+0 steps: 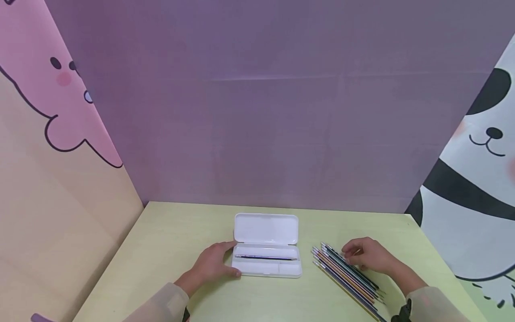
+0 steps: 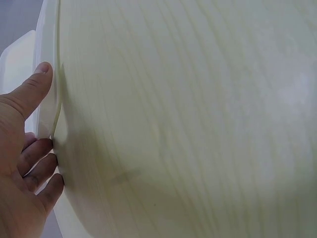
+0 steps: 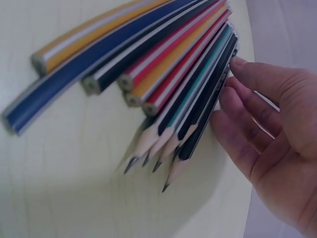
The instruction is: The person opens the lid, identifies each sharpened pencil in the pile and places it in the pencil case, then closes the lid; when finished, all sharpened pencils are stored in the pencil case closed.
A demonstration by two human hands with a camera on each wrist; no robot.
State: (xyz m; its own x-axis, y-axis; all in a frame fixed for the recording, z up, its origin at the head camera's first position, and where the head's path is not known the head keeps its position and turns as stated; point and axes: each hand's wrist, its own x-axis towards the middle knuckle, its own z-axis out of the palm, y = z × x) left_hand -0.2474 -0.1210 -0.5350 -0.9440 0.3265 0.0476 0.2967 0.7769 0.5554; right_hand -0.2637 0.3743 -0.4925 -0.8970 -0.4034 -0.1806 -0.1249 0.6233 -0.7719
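White case (image 2: 48, 37) cut off at top, left wrist view; black pencil's markings (image 3: 222, 79) blurred, right wrist view.

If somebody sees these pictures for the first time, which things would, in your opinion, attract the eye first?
Probably the large cartoon panda at the right of the head view, with a pink cartoon figure opposite at the upper left. On the table between them, the open white pencil case stands out, its left end held by the left hand, as do the colourful pencils to its right, beside the right hand.
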